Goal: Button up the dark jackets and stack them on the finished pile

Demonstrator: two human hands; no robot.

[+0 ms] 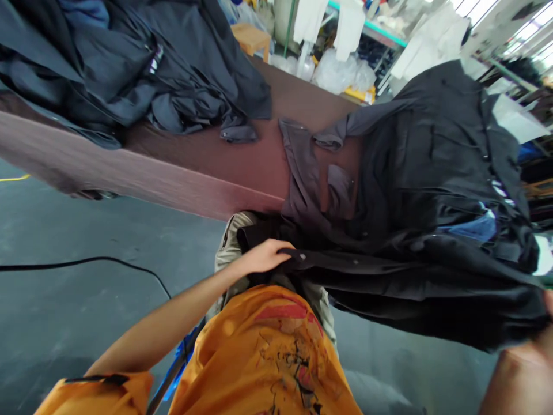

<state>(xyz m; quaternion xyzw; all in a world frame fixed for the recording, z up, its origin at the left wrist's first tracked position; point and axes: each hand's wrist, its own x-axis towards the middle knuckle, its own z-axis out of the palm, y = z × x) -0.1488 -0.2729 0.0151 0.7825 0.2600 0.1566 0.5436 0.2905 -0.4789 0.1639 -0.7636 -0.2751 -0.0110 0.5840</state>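
Observation:
My left hand (270, 256) pinches the edge of a black jacket (389, 276) in front of my lap, close to two small snaps on its placket. At the right border, my right hand (545, 340) grips the far end of the same jacket. This hand is blurred and partly cut off by the frame. Between my hands the jacket edge is stretched out, and its lower part hangs off the table over the floor. The jacket's sleeves and body lie on other dark garments (432, 138) piled on the table, and I cannot tell where one ends.
A table with a brown-red cloth (259, 167) runs across in front of me. More dark jackets (129, 69) are heaped at its left. A black cable (108, 259) crosses the grey floor. Behind stand a wooden stool (250, 37), plastic bags (334, 72) and hanging white cloths (349, 26).

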